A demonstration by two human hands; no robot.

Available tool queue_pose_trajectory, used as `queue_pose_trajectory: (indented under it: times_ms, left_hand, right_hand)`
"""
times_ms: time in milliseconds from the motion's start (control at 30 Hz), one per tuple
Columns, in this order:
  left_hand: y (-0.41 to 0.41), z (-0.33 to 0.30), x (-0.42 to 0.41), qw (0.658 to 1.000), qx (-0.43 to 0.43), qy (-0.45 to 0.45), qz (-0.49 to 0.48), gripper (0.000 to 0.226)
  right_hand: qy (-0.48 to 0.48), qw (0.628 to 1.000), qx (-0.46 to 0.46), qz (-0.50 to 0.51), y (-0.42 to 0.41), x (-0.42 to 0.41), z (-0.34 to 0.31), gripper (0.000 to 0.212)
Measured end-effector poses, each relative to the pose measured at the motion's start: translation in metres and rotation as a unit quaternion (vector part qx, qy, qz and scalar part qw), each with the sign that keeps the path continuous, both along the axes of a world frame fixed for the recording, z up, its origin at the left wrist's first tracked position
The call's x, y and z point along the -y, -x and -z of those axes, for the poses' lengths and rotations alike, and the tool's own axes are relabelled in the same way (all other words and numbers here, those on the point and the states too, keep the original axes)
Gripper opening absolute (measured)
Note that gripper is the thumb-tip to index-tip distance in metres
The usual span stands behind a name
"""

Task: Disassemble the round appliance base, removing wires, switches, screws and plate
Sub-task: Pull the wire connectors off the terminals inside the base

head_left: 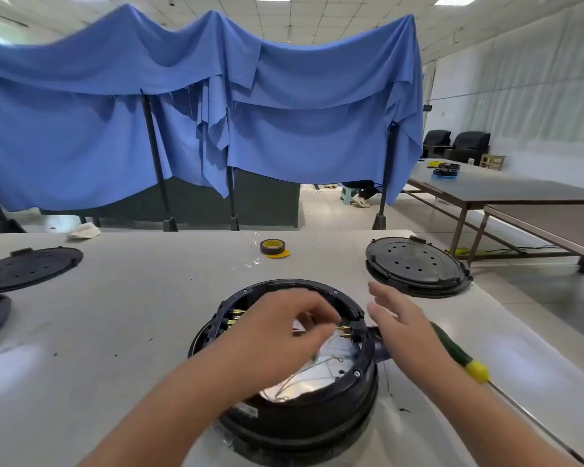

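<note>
Brass-coloured terminals are what the left hand is poking at, fingers curled down inside the round appliance base with the tips pinched near a thin wire, though it's blurry and I honestly can't tell if it really has hold of it. The hand covers most of the inside, so only a bit of the shiny metal plate shows under it, with pale wires looping across. More brass terminals peek out by the left wall of the base.

The right hand hangs just off the base's right side, fingers straight and spread, holding nothing. Behind its wrist lies a screwdriver with a green and yellow handle, shaft running toward the bottom right corner, partly hidden by the forearm.

The base sits on the grey bench at the near edge, its bottom cut off by the frame. Further back: a roll of dark tape, a black round cover with holes on the right, another black cover on the left, half out of view. Blue cloth hangs behind it all.
</note>
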State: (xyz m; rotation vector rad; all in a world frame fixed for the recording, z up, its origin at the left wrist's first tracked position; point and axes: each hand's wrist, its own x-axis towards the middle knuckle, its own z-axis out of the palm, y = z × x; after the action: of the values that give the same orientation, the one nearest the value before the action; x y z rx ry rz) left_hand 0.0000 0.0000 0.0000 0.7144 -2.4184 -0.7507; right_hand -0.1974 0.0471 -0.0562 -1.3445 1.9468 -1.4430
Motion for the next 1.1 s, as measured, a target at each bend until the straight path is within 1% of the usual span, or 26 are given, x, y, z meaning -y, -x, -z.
queue_pose_trajectory:
  times_ms: [67, 133, 267, 367, 500, 733, 1000, 1100]
  left_hand:
    - [0.019, 0.001, 0.014, 0.998, 0.043, 0.038, -0.03, 0.016]
    - [0.036, 0.007, 0.025, 0.992, 0.097, 0.066, -0.045, 0.017]
    - [0.05, 0.019, 0.038, 0.986, 0.151, 0.067, -0.039, 0.013]
    - [0.055, 0.024, 0.039, 0.986, 0.155, 0.061, -0.025, 0.011]
    - [0.055, 0.026, 0.038, 0.987, 0.141, 0.078, -0.011, 0.01]
    - [0.058, 0.029, 0.037, 0.986, 0.14, 0.092, -0.004, 0.013]
    - [0.058, 0.028, 0.033, 0.974, 0.168, 0.155, -0.004, 0.013]
    - [0.059, 0.028, 0.033, 0.971, 0.175, 0.163, -0.013, 0.012]
  right_hand:
    - [-0.011, 1.0, 0.019, -0.008, -0.001, 0.007, 0.003, 0.04]
    - [-0.008, 1.0, 0.012, -0.022, -0.003, 0.011, 0.011, 0.04]
    - [0.009, 0.999, 0.003, -0.037, -0.005, 0.013, 0.025, 0.039]
    - [0.022, 0.999, 0.024, -0.033, -0.005, 0.014, 0.032, 0.04]
    - [0.041, 0.997, 0.049, -0.031, -0.007, 0.013, 0.036, 0.039]
    - [0.054, 0.997, 0.045, -0.038, -0.006, 0.013, 0.039, 0.039]
    - [0.069, 0.995, 0.063, -0.046, -0.005, 0.014, 0.041, 0.04]
    - [0.063, 0.995, 0.057, -0.053, -0.004, 0.013, 0.041, 0.04]
